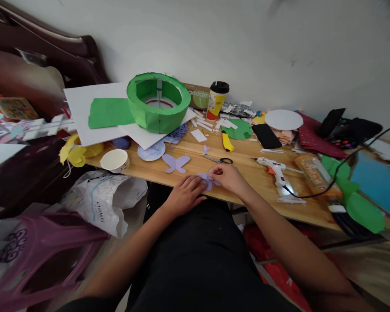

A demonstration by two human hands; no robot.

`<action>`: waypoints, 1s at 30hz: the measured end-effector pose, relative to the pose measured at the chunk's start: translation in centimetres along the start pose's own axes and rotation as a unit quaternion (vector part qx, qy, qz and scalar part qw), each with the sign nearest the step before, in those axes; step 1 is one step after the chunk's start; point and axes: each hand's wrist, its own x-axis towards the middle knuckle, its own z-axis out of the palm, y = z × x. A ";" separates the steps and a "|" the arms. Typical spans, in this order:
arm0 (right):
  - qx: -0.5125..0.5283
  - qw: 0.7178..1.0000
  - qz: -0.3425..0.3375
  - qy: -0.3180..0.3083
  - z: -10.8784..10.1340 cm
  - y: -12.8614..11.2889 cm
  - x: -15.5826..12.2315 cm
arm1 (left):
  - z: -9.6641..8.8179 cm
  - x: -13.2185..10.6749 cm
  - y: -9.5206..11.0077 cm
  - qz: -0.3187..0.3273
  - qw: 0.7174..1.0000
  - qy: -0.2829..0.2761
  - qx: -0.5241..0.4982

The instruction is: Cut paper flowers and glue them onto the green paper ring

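Our left hand lies flat, our right hand pinching a purple paper butterfly, nearer us than the scissors.

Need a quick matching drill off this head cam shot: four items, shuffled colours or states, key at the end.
Items
1. glue gun
2. left hand
3. craft knife
4. scissors

Descriptions
A. black-handled
B. palm down, fingertips at a purple cut-out
C. mostly yellow
D. white and orange

Pairs: 1-D, 2-B, 3-C, 4-A
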 end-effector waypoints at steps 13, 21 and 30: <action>-0.045 0.999 -0.002 -0.014 -0.2 -0.7 0.0 | 0.1 0.0 -0.1 -0.001 1.000 0.001 -0.015; -0.069 0.998 -0.012 0.002 0.0 -0.4 0.0 | -0.3 -0.1 -0.2 -0.002 0.999 0.005 -0.033; -0.073 0.997 -0.032 0.005 -0.1 -0.3 -0.1 | -0.5 0.3 0.0 0.003 1.000 -0.009 -0.029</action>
